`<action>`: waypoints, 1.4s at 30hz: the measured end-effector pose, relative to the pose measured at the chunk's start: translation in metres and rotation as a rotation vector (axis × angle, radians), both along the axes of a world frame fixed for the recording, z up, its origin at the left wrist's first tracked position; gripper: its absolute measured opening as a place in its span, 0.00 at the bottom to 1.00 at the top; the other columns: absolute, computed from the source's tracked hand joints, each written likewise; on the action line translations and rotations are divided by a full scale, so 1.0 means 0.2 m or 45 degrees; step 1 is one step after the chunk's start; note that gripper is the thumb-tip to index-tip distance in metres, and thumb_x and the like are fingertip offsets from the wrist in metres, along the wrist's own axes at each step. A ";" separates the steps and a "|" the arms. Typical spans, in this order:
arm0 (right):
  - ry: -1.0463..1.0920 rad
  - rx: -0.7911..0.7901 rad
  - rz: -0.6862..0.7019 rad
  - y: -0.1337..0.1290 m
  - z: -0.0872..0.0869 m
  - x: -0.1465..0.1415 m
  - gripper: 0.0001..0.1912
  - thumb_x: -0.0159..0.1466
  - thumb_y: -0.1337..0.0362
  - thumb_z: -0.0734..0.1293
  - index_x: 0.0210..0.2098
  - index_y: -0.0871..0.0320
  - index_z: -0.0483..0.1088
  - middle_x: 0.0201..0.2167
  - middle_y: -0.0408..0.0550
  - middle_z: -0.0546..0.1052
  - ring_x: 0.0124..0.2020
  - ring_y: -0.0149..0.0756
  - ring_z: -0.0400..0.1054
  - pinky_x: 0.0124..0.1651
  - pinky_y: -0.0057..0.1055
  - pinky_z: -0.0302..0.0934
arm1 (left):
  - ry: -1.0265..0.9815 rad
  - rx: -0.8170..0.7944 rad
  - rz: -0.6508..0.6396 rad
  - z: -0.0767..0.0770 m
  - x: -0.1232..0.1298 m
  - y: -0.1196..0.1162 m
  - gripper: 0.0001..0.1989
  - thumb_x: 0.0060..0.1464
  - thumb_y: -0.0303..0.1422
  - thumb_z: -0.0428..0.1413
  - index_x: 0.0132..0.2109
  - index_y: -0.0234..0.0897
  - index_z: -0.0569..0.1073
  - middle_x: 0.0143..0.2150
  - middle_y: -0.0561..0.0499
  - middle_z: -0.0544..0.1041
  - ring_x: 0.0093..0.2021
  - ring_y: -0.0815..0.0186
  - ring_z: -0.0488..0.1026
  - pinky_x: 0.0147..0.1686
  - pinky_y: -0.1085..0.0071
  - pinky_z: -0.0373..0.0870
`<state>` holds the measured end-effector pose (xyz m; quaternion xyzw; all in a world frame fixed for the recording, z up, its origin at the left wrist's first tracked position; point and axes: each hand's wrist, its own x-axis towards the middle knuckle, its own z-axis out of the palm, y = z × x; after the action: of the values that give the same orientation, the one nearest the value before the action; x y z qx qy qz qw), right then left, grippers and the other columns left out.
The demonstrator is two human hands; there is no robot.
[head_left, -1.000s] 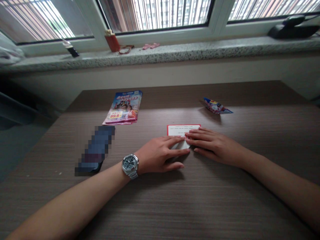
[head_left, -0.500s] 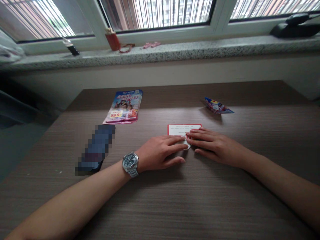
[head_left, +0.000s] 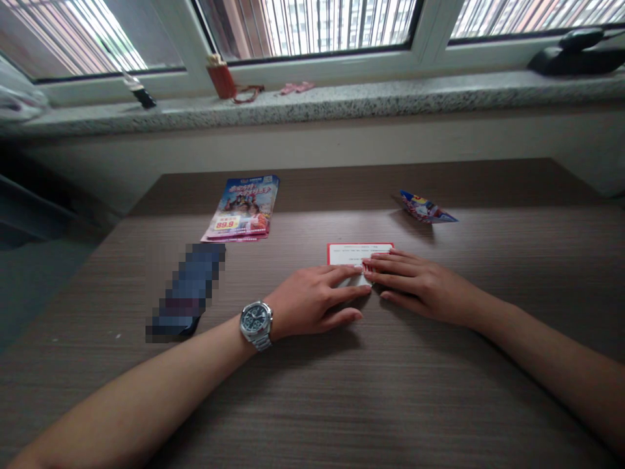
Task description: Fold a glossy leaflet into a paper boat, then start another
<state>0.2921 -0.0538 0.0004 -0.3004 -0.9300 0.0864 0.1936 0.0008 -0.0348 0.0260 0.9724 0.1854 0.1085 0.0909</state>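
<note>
A white sheet of printed paper (head_left: 354,253) with a red border lies on the table, its near part folded over and mostly covered by my fingers. My left hand (head_left: 319,296), with a metal watch (head_left: 256,320) on the wrist, has its fingers stretched over the paper's near left part, the thumb apart. From the right, my right hand (head_left: 420,283) lies flat on the paper's right side, fingers extended. The fingertips of both hands come close together at the middle of the sheet. How the fold runs under them is hidden.
Beyond the left wrist a stack of colourful flyers (head_left: 247,208) lies on the wood-grain table (head_left: 312,404), with a pixelated phone (head_left: 190,286) nearer me. A folded paper piece (head_left: 424,207) stands at the back right. The stone sill (head_left: 371,101) holds a red case (head_left: 222,79).
My left hand's fingers have slid slightly right along the paper's near edge, covering its near corner. My right hand stays in place.
</note>
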 end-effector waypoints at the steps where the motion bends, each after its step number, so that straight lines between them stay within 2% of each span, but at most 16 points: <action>1: 0.006 0.001 0.000 0.00 0.00 0.00 0.28 0.71 0.65 0.65 0.69 0.50 0.62 0.66 0.51 0.70 0.67 0.48 0.64 0.71 0.54 0.55 | 0.002 0.001 0.001 0.00 0.00 0.00 0.22 0.71 0.45 0.49 0.64 0.42 0.71 0.67 0.41 0.69 0.62 0.54 0.72 0.60 0.57 0.73; 16: -0.054 0.003 0.010 0.00 -0.01 0.00 0.27 0.73 0.64 0.64 0.70 0.52 0.60 0.68 0.52 0.68 0.69 0.48 0.62 0.71 0.55 0.55 | 0.028 0.012 -0.007 0.00 0.00 -0.01 0.21 0.71 0.44 0.49 0.65 0.42 0.70 0.67 0.41 0.68 0.63 0.53 0.71 0.61 0.57 0.72; 26: -0.028 -0.007 0.010 0.00 0.00 0.00 0.26 0.73 0.64 0.64 0.69 0.53 0.63 0.67 0.52 0.70 0.68 0.47 0.63 0.71 0.54 0.55 | 0.050 -0.017 -0.030 0.01 0.00 0.01 0.22 0.71 0.44 0.48 0.66 0.43 0.70 0.68 0.40 0.66 0.63 0.52 0.70 0.61 0.54 0.70; 29: -0.009 -0.012 0.012 0.01 0.00 0.00 0.26 0.72 0.64 0.65 0.68 0.52 0.63 0.66 0.52 0.70 0.67 0.47 0.63 0.71 0.54 0.55 | 0.027 -0.002 -0.046 0.00 0.00 0.02 0.23 0.70 0.46 0.50 0.66 0.43 0.70 0.69 0.40 0.66 0.65 0.52 0.68 0.64 0.54 0.68; 33: 0.033 -0.022 0.017 0.01 0.00 0.00 0.27 0.70 0.65 0.67 0.68 0.51 0.65 0.65 0.52 0.72 0.66 0.47 0.65 0.70 0.54 0.56 | 0.008 0.011 -0.040 -0.02 0.00 0.02 0.24 0.69 0.47 0.51 0.66 0.43 0.69 0.72 0.41 0.62 0.71 0.50 0.60 0.68 0.50 0.61; 42: 0.048 -0.076 0.019 0.01 -0.01 0.00 0.25 0.71 0.65 0.66 0.67 0.50 0.66 0.66 0.50 0.71 0.68 0.47 0.63 0.71 0.54 0.54 | 0.034 -0.056 -0.078 -0.01 0.00 0.03 0.27 0.68 0.49 0.52 0.68 0.43 0.67 0.72 0.41 0.62 0.70 0.49 0.62 0.67 0.50 0.63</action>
<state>0.2928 -0.0509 -0.0022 -0.2972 -0.9254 0.1211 0.2015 0.0004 -0.0293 0.0237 0.9768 0.1591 0.0884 0.1130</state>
